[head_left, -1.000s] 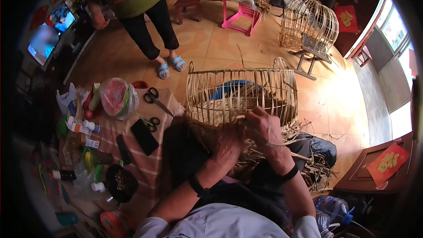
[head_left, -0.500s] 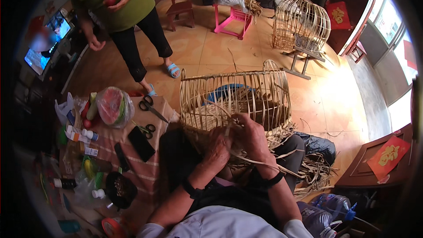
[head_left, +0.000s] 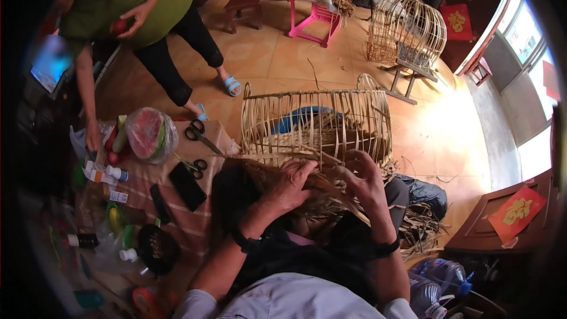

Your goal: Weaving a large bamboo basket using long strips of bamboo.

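Observation:
A half-woven bamboo basket cage (head_left: 316, 124) lies on its side on my lap, its open ribs pointing away from me. My left hand (head_left: 290, 184) presses on the woven rim at the near edge, fingers curled around bamboo strips (head_left: 331, 192). My right hand (head_left: 366, 180) grips the same bundle of strips just to the right, bending them along the rim. Both wrists wear dark bands. Loose strips trail down past my right knee.
A low cloth-covered table (head_left: 195, 207) at my left holds scissors (head_left: 199, 136), a wrapped cut watermelon (head_left: 147, 133), a dark phone (head_left: 187, 186) and bottles. A person in green (head_left: 127, 0) stands beyond it. A finished cage (head_left: 407, 26), pink stool (head_left: 316, 18) and water bottles (head_left: 440, 280) stand around.
The view has tilted down and closer to the basket. My hands have shifted along the rim while working the strips. The standing person has stepped left and bent toward the table.

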{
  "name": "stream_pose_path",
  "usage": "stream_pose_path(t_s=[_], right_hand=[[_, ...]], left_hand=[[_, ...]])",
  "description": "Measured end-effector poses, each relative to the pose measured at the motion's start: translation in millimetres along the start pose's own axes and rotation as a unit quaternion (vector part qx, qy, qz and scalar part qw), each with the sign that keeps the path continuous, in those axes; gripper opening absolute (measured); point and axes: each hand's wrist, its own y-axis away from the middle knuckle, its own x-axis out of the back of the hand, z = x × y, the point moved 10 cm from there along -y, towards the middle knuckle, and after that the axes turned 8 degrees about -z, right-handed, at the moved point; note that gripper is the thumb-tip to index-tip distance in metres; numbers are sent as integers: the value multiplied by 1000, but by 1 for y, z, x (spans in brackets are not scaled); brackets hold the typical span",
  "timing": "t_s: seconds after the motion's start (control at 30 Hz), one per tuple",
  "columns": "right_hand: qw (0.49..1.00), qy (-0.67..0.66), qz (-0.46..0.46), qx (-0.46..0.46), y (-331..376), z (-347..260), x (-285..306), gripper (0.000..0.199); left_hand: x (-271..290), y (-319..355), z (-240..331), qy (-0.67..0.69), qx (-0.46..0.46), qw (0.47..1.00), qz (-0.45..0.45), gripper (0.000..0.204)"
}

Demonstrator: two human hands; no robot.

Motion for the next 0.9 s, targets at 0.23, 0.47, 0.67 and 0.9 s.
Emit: stream_pose_path(t_s=[0.23, 0.47, 0.67, 0.9], right_hand=[[920, 382, -12, 92, -13, -12, -28, 32], [944, -315, 94, 29, 4, 52, 16, 17], [986, -138, -84, -36, 18, 40, -13, 21], [913, -400, -80, -13, 24, 58, 49, 26]], left_hand=[[43, 3, 39, -77, -2, 996, 43, 41], [22, -6, 38, -48, -9, 996, 71, 40], [19, -11, 14, 30, -16, 995, 91, 26], [16, -21, 13, 86, -34, 995, 37, 19]])
